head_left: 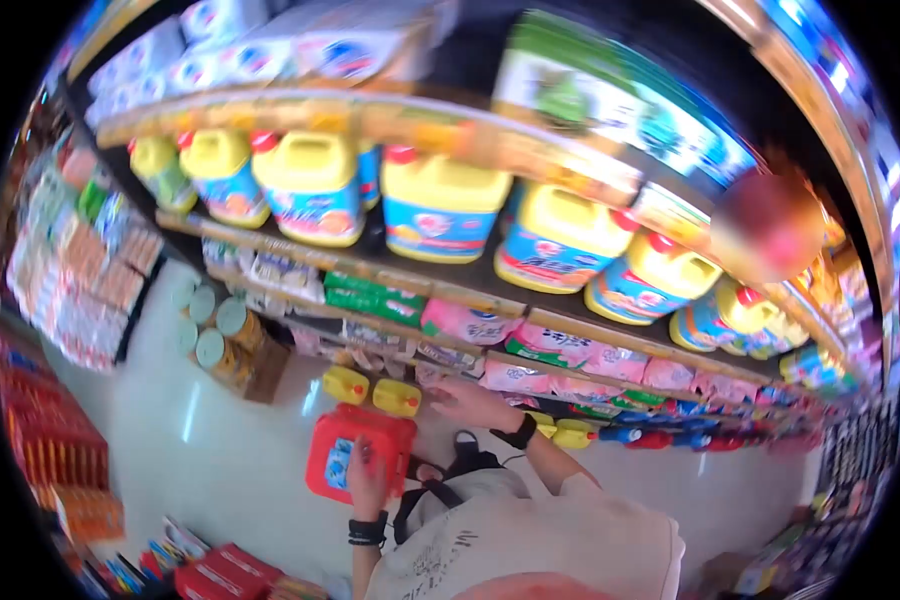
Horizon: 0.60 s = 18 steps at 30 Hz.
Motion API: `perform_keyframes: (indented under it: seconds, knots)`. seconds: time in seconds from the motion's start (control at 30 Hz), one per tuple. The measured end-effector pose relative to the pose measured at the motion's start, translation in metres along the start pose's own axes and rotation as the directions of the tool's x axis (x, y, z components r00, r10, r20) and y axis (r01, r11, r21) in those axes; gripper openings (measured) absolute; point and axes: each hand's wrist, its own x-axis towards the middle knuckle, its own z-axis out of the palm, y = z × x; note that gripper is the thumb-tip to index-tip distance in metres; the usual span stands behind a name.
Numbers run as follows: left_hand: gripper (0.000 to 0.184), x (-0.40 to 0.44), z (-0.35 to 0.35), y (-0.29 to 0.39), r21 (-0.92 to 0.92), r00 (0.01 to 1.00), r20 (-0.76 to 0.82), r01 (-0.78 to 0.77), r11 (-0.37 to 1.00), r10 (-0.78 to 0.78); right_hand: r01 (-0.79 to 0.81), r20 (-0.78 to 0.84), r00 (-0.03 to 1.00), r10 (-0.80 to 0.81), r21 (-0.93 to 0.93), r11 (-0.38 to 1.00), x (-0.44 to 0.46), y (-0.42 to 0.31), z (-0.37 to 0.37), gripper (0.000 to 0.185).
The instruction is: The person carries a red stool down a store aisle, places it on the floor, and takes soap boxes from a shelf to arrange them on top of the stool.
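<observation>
My left hand (pixel 368 478), with dark bands at the wrist, is over a red plastic container (pixel 395 440) that looks like a basket or a stool. Beside its fingers is a small blue-and-white packet or label (pixel 338 464); blur hides whether they grip it. My right hand (pixel 470 408), with a black wristband, reaches forward to the lower shelves with fingers stretched out and nothing visible in them. Pink packs (pixel 515 376) are closest to it on the shelf. Two yellow jugs (pixel 397 398) stand low down, between the red container and the shelves.
Yellow jugs with blue labels (pixel 445 210) line the shelf above, under white packs (pixel 340 55) and green-and-white boxes (pixel 570 85). Lidded tubs (pixel 220 335) stand on the floor to the left. Red boxes (pixel 55 420) are stacked at far left, and more goods (pixel 225 575) lie at bottom left.
</observation>
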Motion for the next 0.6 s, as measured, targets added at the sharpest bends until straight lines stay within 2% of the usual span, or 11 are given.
perform_keyframes:
  seconds: [0.03,0.07,0.1,0.13,0.2,0.27,0.33,0.4,0.53,0.6]
  knots:
    - [0.053,0.018,-0.002,0.041,0.031,0.997,0.034,-0.077,0.997,0.076,0.017,-0.025,1.000,-0.016,0.024,1.000,-0.006,-0.016,-0.024,0.041]
    - [0.051,0.034,0.006,0.064,0.052,0.970,0.010,-0.243,0.969,0.242,0.038,-0.049,0.998,-0.036,0.044,0.998,-0.015,-0.030,-0.048,0.043]
    - [0.049,0.047,0.011,0.090,0.019,0.957,0.081,-0.282,0.959,0.280,0.078,-0.143,0.988,-0.052,0.186,0.979,-0.027,-0.045,-0.067,0.039]
    - [0.046,0.058,0.014,0.118,-0.018,0.938,0.151,-0.312,0.950,0.311,0.037,-0.167,0.986,-0.008,0.169,0.985,-0.043,-0.063,-0.091,0.038]
    - [0.044,0.074,0.023,0.179,-0.032,0.844,0.226,-0.493,0.870,0.487,-0.056,-0.197,0.977,0.083,0.139,0.989,-0.071,-0.109,-0.147,0.035]
    - [0.043,0.083,0.033,0.242,-0.042,0.710,0.262,-0.668,0.743,0.654,0.121,-0.353,0.931,-0.094,0.056,0.991,-0.093,-0.119,-0.186,0.030]
    - [0.045,0.088,0.040,0.305,-0.028,0.532,0.274,-0.828,0.560,0.801,0.252,-0.457,0.860,-0.228,-0.008,0.968,-0.112,-0.135,-0.221,0.026]
    - [0.045,0.089,0.049,0.366,-0.042,0.392,0.237,-0.910,0.412,0.889,0.344,-0.528,0.788,-0.316,-0.047,0.938,-0.130,-0.159,-0.256,0.023]
    - [0.044,0.096,0.071,0.466,-0.021,0.198,0.071,-0.980,0.200,0.978,0.477,-0.524,0.696,-0.491,-0.174,0.862,-0.154,-0.180,-0.312,0.025]
    - [0.043,0.102,0.077,0.509,0.041,0.090,-0.011,-0.995,0.091,0.996,0.478,-0.598,0.628,-0.497,-0.207,0.854,-0.157,-0.191,-0.328,0.026]
